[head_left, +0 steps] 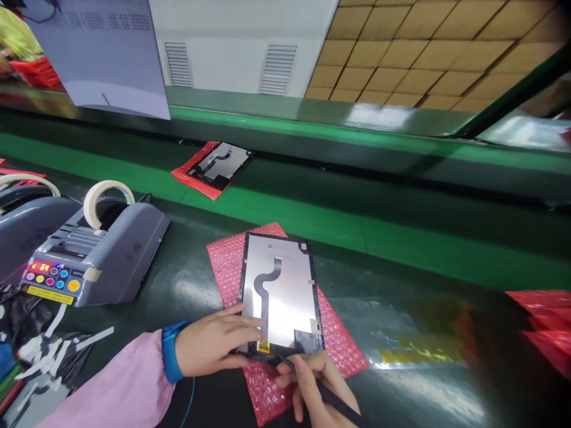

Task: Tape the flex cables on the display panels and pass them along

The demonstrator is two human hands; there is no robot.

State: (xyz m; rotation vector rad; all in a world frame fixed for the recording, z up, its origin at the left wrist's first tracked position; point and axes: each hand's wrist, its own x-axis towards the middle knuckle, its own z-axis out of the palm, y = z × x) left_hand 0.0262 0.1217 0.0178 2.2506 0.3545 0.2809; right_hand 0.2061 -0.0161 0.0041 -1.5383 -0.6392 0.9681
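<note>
A tablet display panel [285, 291] lies back side up on a red bubble-wrap sheet [339, 339], with a dark curved flex cable [266, 279] across its silver back. My left hand [218, 342] rests flat on the panel's near left corner, fingers stretched toward a small yellow tab [263, 346]. My right hand [314, 383] is closed on a thin black tool [325, 392], whose tip touches the panel's near edge beside that tab. A blue wrist strap [171, 351] and pink sleeve cover my left forearm.
A grey tape dispenser [96, 252] with a roll of pale tape [107, 199] stands at the left, cut strips lying before it. A second panel on red wrap [214, 166] sits on the green conveyor [357, 226]. More red wrap [548, 327] lies at the right edge.
</note>
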